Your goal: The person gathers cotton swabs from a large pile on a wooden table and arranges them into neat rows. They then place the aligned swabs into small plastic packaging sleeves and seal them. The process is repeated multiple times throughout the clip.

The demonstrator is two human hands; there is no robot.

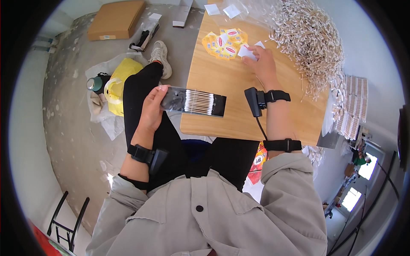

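My left hand (pixel 152 106) pinches one end of a long clear plastic sleeve (pixel 174 100) between thumb and fingers. Inside it lies a row of cotton swabs (pixel 199 102) with white tips, on a black backing (pixel 219 106). The sleeve is held out level over the near left edge of the table. Farther off, my right hand (pixel 262 65) has its fingers closed at a small white card (pixel 246 52), beside a heap of yellow printed cards (pixel 225 43) with red ovals. Part of the white card is hidden under my fingers.
A large pile of loose cotton swabs (pixel 309 42) covers the far right of the wooden table (pixel 230 128). Clear bags (pixel 252 13) and white cards (pixel 232 11) lie at its far edge. On the floor at left are a yellow bag (pixel 124 81) and a cardboard box (pixel 115 19).
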